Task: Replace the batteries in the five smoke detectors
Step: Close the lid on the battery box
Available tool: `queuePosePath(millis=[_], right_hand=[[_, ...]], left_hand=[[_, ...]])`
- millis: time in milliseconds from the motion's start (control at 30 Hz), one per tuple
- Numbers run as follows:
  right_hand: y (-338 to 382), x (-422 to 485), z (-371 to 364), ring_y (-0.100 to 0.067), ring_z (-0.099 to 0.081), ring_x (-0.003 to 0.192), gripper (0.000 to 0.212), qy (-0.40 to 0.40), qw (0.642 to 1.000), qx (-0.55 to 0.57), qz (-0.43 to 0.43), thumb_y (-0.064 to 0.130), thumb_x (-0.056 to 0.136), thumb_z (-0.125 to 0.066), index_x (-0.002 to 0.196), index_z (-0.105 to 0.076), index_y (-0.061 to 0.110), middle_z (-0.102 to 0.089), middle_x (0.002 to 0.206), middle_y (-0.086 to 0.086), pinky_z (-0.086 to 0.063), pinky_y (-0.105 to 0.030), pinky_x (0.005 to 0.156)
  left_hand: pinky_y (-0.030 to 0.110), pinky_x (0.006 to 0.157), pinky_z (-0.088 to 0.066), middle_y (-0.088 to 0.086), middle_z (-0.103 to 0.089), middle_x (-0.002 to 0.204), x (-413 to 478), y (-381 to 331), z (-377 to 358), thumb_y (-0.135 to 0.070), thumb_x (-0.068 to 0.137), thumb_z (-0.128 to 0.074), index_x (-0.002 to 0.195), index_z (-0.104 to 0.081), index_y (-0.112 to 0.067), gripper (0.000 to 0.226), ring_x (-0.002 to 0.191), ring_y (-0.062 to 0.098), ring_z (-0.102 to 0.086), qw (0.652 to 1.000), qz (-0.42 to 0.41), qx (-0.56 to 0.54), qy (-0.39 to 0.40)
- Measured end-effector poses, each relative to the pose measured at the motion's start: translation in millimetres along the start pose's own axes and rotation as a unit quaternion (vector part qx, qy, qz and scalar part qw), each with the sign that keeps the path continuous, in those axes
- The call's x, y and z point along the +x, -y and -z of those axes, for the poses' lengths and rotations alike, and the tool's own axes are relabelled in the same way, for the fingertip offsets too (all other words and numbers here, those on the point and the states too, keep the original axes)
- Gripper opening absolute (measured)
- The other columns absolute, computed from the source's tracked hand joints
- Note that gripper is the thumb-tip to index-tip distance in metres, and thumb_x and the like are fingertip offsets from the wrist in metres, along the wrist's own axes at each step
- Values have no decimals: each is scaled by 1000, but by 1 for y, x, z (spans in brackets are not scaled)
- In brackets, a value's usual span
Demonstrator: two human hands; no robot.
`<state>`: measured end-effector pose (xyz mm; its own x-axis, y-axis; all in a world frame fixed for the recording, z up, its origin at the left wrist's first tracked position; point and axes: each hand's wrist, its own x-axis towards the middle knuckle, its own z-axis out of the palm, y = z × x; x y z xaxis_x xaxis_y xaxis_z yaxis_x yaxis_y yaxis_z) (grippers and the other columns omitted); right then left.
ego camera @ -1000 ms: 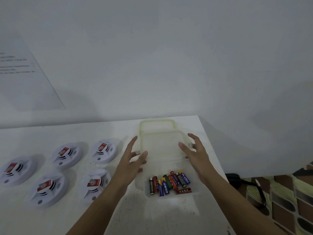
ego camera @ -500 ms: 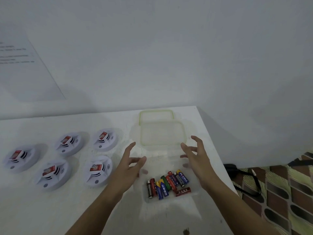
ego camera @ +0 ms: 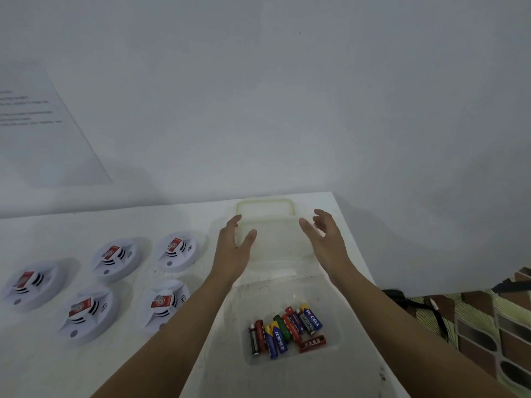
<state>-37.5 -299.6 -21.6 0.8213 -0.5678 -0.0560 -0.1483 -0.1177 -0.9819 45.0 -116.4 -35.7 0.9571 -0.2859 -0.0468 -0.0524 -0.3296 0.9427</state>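
Left hand (ego camera: 232, 251), right hand (ego camera: 327, 242) beyond batteries (ego camera: 284, 331)

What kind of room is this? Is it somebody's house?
Probably a plain indoor room set up as a work spot, maybe in a home: a white table against a plain white wall, a printed sheet on it, and patterned flooring or fabric beside.

Left hand (ego camera: 232, 251) and right hand (ego camera: 326, 242), fingers relaxed, flank lid (ego camera: 265, 208); batteries (ego camera: 284, 330) in box (ego camera: 336, 317); five detectors (ego camera: 97, 285) left.
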Motion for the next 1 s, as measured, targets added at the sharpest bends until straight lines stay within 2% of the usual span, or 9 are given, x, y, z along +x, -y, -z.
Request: queuePosePath(millis=[100,233,367,433,533,667,800,900,1000], right_hand=[[-6,5,-4,-11,-40,135,47,55,998,8,-7,34,103,-55,147,-40,32,-44,147,8,-35,-32,110],[-26,13,-4,-20,-41,140,42,122,990,58,-35,25,107,-47,140,-43,50,-39,153,10,-36,-50,118],[-32,19,0,-21,-47,137,47,163,975,145,-48,15,105,-49,141,-46,45,-45,150,8,-36,-51,117],[-35,21,1,-21,-44,140,47,175,972,151,-49,18,105,-50,141,-46,47,-43,152,10,-33,-51,119],[-34,23,1,-20,-38,143,44,185,978,91,-38,25,105,-49,138,-44,54,-37,155,12,-29,-53,120],[-21,21,1,-6,-27,145,47,160,985,-44,45,17,104,-51,144,-40,40,-30,151,20,-25,-32,120],[-8,19,9,5,-14,145,85,229,947,-189,125,39,81,-82,150,-31,46,-20,154,30,-19,-27,118],[-3,23,15,6,-12,142,108,270,912,-266,156,48,64,-92,151,-28,43,-22,151,29,-17,-27,118],[-5,28,14,4,-17,137,109,266,898,-302,179,50,60,-93,149,-31,39,-24,151,23,-20,-23,114]], left_hand=[[37,119,-28,-10,-28,160,-2,8,-6,-44,103,-50,151,-29,-38,53,145,12,-28,999,-2,-26,31],[34,114,-24,-17,-19,162,0,16,-5,-48,101,-50,152,-20,-47,60,148,12,-21,993,29,-93,74],[50,125,-17,-23,-18,162,5,24,1,-58,89,-65,148,-24,-59,72,152,15,-19,972,66,-188,125],[48,124,-19,-22,-19,162,7,25,2,-61,89,-64,147,-23,-59,71,150,14,-21,976,56,-162,132],[37,115,-28,-18,-24,154,9,19,5,-53,98,-53,152,-18,-48,65,141,10,-27,990,34,-51,129],[41,114,-37,-10,-33,153,28,10,19,-49,93,-64,146,-35,-36,62,142,17,-36,989,-24,90,112],[44,118,-20,-20,-28,156,42,1,23,-54,91,-63,146,-38,-40,62,145,8,-26,951,-150,240,127],[49,121,-20,-26,-38,143,40,-2,17,-57,93,-59,142,-41,-44,53,139,7,-32,949,-112,238,175],[52,117,-28,-26,-42,134,38,3,13,-63,87,-62,132,-44,-50,50,129,8,-39,961,-85,200,172]])
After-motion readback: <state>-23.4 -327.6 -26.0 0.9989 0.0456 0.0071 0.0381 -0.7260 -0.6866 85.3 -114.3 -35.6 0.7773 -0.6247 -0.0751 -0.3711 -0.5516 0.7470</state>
